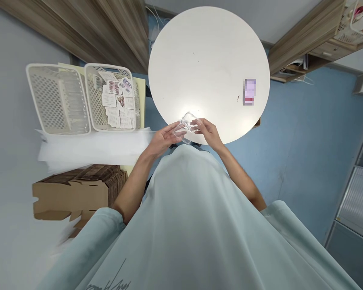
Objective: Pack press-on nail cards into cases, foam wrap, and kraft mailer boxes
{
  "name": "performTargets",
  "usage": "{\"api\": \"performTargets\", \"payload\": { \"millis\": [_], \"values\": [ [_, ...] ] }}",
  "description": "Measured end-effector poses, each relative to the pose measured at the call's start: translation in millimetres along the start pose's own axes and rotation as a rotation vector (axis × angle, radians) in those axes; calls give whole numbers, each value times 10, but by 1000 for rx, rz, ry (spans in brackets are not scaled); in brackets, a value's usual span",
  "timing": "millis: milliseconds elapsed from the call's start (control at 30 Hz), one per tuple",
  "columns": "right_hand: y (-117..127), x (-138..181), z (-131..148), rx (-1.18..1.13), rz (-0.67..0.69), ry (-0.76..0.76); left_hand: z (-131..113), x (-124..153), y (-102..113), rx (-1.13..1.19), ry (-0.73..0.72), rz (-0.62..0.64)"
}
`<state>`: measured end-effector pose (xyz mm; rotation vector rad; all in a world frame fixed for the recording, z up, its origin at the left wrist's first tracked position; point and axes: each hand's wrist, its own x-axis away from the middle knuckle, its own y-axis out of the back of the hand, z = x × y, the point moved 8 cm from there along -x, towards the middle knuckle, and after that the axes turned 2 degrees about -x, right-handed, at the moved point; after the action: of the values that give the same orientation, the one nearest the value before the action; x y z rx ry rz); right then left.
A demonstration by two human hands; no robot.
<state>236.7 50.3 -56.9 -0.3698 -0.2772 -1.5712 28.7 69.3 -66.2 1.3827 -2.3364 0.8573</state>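
Observation:
At the near edge of the round white table [208,52], a clear plastic case [188,117] is spread apart like a hinged clamshell between my hands. My left hand [165,138] grips its left side, fingers wrapped at the edge and partly seen through the plastic. On the other side my right hand [208,131] has its fingertips closed on the case's right part. Nothing inside the case can be made out. Farther right on the tabletop lies a blurred-out, pinkish-purple phone-like rectangle [249,88].
On the left, one white perforated basket [36,100] holds clear cases; another basket [92,106] holds cards, some with nail sets. White sheets [93,149] and stacked flat brown cardboard boxes [72,197] lie nearer me. A wooden shelf [308,32] stands at right.

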Motion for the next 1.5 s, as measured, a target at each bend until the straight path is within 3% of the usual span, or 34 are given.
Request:
{"api": "performTargets", "payload": {
  "millis": [133, 300, 600, 900, 1100, 1300, 1500],
  "values": [
    [100, -186, -99, 50, -81, 33, 32, 15, 2, -112, 17, 1],
    [160, -379, -184, 18, -57, 13, 72, -41, 29, -134, -29, -88],
    [201, -408, -230, 0, -41, -17, 192, -70, -5, -92, 3, -137],
    [-57, -406, -310, 13, 50, -26, 194, -154, -46, 69, 24, -164],
    [-137, -590, -496, 143, 65, -23, 266, -13, 288, 113, 15, -313],
    [-55, -991, -1092, 614, 49, -80, 303, 337, 752, 130, -10, -479],
    [-199, -1158, -1505, 1015, 77, -209, 425, 596, 963, 212, -17, -555]
  ]
}}
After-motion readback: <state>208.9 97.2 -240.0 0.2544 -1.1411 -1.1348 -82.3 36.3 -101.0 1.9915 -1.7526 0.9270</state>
